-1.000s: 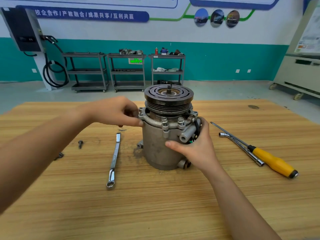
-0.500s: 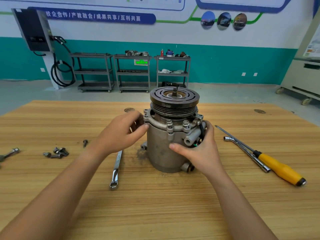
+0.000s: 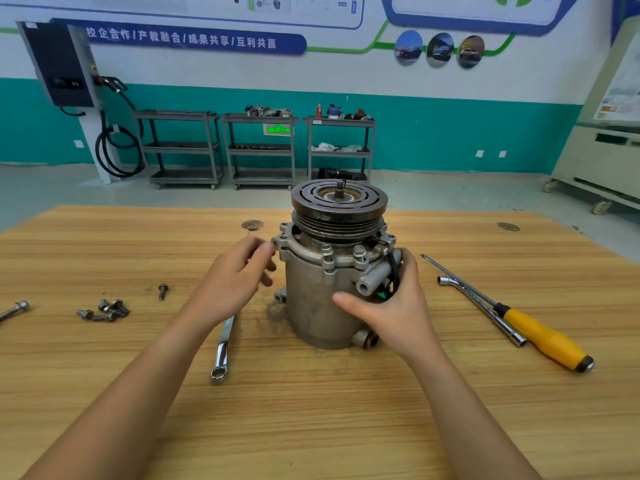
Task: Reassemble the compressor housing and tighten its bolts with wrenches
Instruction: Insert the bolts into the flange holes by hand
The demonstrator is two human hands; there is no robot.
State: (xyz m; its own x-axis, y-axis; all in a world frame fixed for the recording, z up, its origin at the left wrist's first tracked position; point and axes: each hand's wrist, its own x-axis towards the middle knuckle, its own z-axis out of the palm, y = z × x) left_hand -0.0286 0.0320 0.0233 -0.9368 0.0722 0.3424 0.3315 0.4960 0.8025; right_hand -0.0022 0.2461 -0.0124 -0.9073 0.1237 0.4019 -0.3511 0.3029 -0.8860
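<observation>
The grey compressor (image 3: 317,299) stands upright in the middle of the wooden table (image 3: 311,410), its dark pulley (image 3: 338,202) on top. Two bolts (image 3: 343,252) sit in the front of its flange. My right hand (image 3: 391,306) grips the housing's right side, thumb across the front, fingers wrapped around by the black wire. My left hand (image 3: 239,275) hovers beside the flange's left edge, fingers loosely curled, holding nothing that I can see. A ring wrench (image 3: 221,348) lies on the table under my left wrist.
Several loose bolts (image 3: 104,310) lie at the left, one single bolt (image 3: 162,291) nearer, and a long bolt (image 3: 14,311) at the left edge. An L-shaped socket wrench (image 3: 481,303) and a yellow-handled screwdriver (image 3: 543,336) lie to the right. Shelf carts stand against the far wall.
My left hand has drawn back from the flange's left edge and its fingers have loosened. My head has tilted up, bringing the loose bolts into view. My right hand keeps its grip.
</observation>
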